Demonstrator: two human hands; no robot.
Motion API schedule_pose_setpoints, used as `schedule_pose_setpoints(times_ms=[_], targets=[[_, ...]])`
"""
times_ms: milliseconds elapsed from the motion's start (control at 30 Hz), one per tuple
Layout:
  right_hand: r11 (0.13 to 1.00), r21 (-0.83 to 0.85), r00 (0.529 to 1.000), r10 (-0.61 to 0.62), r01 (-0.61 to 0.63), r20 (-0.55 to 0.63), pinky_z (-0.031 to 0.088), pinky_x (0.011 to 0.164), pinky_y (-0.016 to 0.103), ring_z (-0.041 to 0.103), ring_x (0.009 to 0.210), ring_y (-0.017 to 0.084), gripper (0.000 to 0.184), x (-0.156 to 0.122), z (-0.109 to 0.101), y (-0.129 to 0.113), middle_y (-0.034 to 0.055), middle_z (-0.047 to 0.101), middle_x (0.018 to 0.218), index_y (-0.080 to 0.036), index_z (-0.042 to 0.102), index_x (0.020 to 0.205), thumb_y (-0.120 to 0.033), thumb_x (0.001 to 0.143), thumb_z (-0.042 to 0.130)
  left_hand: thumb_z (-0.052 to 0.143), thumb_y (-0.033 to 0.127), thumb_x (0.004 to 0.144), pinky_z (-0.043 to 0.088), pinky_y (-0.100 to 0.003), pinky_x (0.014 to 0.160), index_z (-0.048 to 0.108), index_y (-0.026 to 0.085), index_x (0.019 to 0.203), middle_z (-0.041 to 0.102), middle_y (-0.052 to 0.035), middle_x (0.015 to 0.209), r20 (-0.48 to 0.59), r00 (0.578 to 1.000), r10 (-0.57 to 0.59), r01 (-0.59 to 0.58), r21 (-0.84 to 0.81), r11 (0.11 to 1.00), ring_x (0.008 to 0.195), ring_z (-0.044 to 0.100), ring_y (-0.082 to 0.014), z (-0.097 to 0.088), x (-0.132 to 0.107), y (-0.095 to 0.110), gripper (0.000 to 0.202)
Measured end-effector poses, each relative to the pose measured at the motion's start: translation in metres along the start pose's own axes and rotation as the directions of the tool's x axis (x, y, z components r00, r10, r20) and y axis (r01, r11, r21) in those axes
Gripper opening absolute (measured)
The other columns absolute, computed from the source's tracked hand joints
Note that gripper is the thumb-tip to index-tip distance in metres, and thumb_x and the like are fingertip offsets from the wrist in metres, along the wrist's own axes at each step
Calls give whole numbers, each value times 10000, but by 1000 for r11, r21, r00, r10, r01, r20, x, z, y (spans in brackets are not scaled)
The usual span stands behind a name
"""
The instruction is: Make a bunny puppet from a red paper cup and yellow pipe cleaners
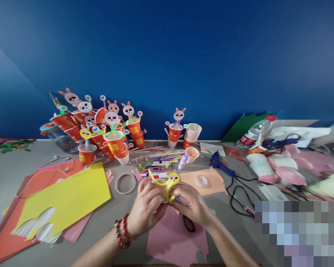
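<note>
Near the table's front, my left hand (148,204) is wrapped round a paper cup (161,183), whose rim tilts toward me. From the right side, my right hand (193,203) has its fingers closed at the cup's edge, beside a bent yellow strip that looks like a straw or pipe cleaner (168,193). A yellow rabbit face (173,178) with dark eyes stands above that strip. Another yellow strip sticks up at the cup's left. My fingers hide most of the cup's body. Below the hands lies pink paper (175,241) with a black loop, perhaps a scissors handle (189,224).
Red paper cups with rabbit faces (114,142) crowd the back left. A stack of cups (193,132), a glue gun (219,163), clear tape (201,181), a white ring (125,183), markers (157,175) and yellow paper (69,198) surround the hands. A bottle (256,131) stands at right.
</note>
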State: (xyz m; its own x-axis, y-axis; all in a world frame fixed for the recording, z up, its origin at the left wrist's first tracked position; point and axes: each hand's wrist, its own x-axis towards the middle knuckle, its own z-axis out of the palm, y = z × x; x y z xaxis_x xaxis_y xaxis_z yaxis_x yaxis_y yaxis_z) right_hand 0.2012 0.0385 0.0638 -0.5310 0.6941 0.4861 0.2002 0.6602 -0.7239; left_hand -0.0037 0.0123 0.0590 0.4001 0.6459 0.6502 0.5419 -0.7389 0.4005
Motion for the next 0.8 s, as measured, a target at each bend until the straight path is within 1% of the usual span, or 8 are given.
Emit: schedule_pose_setpoints(times_ms=[200,367,533,800], targets=[[1000,-10,1000,6,-6,-1,504,794,328,650,857,203,102,0,0,-2,56,708,912,-219,623,891,-292,958,646,605,129,884,327,-497,1086,601,229,902,718,-3,838,-5,1000,1,-1,6,1000,854,609,-195,1,-2,0,102],[1000,-3,1000,0,0,-20,499,755,318,637,814,199,117,0,0,-2,50,699,870,-219,608,867,-289,948,655,609,141,882,344,-482,1069,606,225,902,716,-9,827,-25,1000,-16,16,3,1000,852,612,-197,0,-1,2,87],[1000,-12,1000,-19,19,-8,505,783,328,646,843,206,88,0,0,-1,60,707,899,-218,638,918,-296,958,641,614,119,875,337,-468,1057,611,224,906,725,-5,838,-56,998,-19,19,-11,1000,849,608,-189,-1,0,3,109],[1000,-15,1000,-15,15,-6,490,785,315,644,856,196,90,-2,2,1,50,707,911,-219,614,874,-251,950,649,602,91,871,314,-482,1090,610,222,881,726,3,840,-51,999,3,-5,-37,999,854,605,-183,1,0,3,132]])
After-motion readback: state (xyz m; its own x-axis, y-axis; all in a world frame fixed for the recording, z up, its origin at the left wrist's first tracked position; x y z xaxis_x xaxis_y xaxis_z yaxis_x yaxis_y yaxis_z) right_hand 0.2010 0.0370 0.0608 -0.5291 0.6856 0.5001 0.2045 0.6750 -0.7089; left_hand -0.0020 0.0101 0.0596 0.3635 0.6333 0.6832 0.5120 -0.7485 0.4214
